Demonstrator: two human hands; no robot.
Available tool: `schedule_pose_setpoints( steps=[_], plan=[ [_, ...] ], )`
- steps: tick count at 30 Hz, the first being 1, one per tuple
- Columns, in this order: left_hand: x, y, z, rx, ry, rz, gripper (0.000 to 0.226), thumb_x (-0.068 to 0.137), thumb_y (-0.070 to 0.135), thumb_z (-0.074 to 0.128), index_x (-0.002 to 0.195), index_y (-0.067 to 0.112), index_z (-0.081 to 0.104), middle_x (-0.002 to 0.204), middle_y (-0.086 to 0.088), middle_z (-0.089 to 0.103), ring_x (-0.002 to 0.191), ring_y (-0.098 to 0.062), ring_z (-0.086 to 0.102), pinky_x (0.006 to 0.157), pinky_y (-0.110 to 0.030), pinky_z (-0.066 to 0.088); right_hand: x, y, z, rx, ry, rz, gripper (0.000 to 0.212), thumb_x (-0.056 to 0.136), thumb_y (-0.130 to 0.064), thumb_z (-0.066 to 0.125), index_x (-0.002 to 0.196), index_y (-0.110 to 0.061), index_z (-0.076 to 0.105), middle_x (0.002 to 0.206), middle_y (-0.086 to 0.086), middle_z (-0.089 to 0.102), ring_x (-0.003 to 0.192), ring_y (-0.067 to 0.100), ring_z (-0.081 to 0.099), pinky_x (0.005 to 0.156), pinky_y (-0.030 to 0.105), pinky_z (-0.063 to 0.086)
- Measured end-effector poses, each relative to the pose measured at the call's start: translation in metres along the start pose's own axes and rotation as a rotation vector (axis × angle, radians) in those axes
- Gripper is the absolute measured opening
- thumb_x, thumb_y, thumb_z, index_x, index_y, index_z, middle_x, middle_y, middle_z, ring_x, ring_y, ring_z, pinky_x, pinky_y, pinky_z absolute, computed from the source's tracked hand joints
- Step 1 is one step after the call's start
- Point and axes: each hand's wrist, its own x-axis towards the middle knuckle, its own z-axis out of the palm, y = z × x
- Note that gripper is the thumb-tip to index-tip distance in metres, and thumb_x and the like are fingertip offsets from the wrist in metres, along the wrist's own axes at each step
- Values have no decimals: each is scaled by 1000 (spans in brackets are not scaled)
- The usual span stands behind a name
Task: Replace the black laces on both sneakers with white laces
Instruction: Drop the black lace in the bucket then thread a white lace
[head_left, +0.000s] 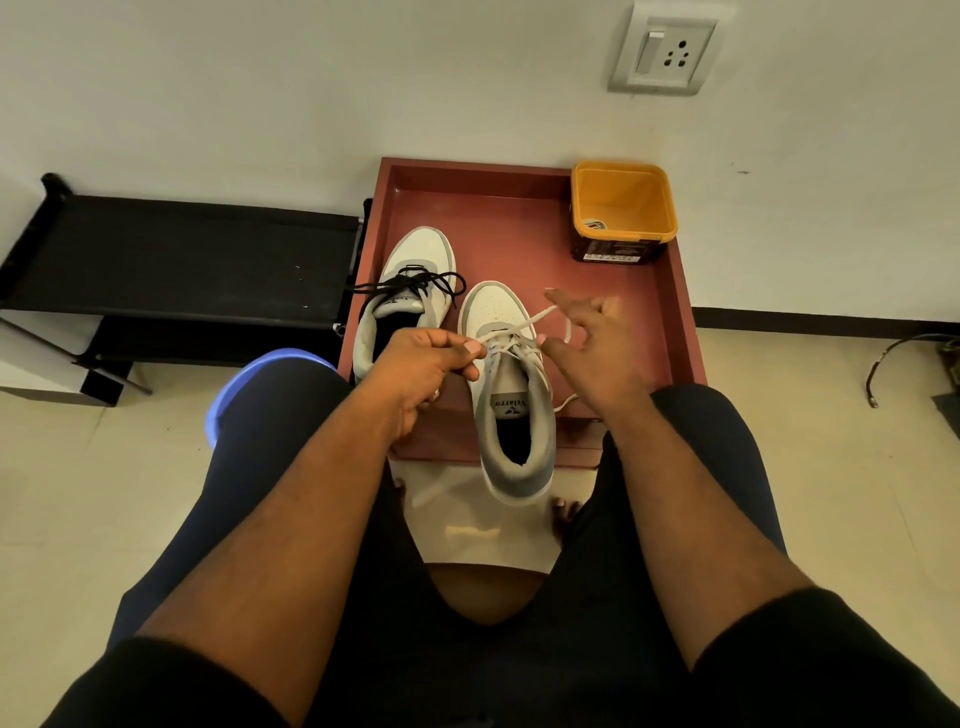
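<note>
Two white and grey sneakers stand on a red-brown tray (524, 218). The left sneaker (421, 260) carries black laces (415, 286), loosely tied. The right sneaker (511, 395) has a white lace (511, 343) threaded through its eyelets, and its heel hangs over the tray's near edge. My left hand (423, 369) pinches one end of the white lace just left of the eyelets. My right hand (597, 348) is to the right of the shoe with fingers spread; the other lace end runs up across its thumb and forefinger as a loop.
A yellow tub (623, 213) with a small item inside stands at the tray's far right corner. A black rack (182, 260) lies to the left against the wall. A blue stool (270, 374) shows under my left thigh. A wall socket (667, 49) is above.
</note>
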Motion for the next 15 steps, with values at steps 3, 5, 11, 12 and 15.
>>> schedule_pose_setpoints(
  steps=[3, 5, 11, 12, 15],
  plan=[
    [-2, 3, 7, 50, -20, 5, 14, 87, 18, 70, 93, 5, 72, 63, -4, 66, 32, -4, 24, 33, -14, 19, -8, -8, 10, 19, -130, -146, 34, 78, -34, 76, 108, -47, 66, 135, -18, 35, 127, 14, 30, 110, 44, 30],
    [-2, 1, 8, 75, -6, 9, 13, 85, 18, 72, 90, 6, 72, 61, -4, 66, 33, -5, 27, 34, -14, 21, -9, -9, 14, -14, -113, -152, 20, 79, -33, 75, 86, -49, 67, 138, -21, 41, 127, 13, 29, 109, 49, 28],
    [2, 1, 0, 168, -44, 96, 13, 83, 16, 74, 88, 4, 74, 63, -7, 66, 35, -5, 32, 36, -15, 28, -2, 0, 6, 150, -203, -163, 33, 82, -17, 74, 112, -29, 65, 144, -15, 41, 133, -2, 32, 103, 6, 29],
    [0, 1, 2, 186, -88, 103, 13, 83, 18, 74, 87, 6, 74, 62, -6, 67, 38, -6, 34, 38, -15, 30, -4, -1, 8, 157, -278, -177, 39, 82, -17, 75, 117, -29, 64, 139, -16, 48, 130, -3, 40, 104, 12, 33],
    [0, 1, 6, 197, -74, 93, 12, 82, 19, 75, 84, 7, 75, 59, -3, 67, 42, -8, 39, 38, -15, 32, -6, -4, 16, 125, -303, -144, 19, 82, -20, 74, 94, -33, 72, 94, -21, 69, 96, -3, 62, 94, 39, 50]
  ],
)
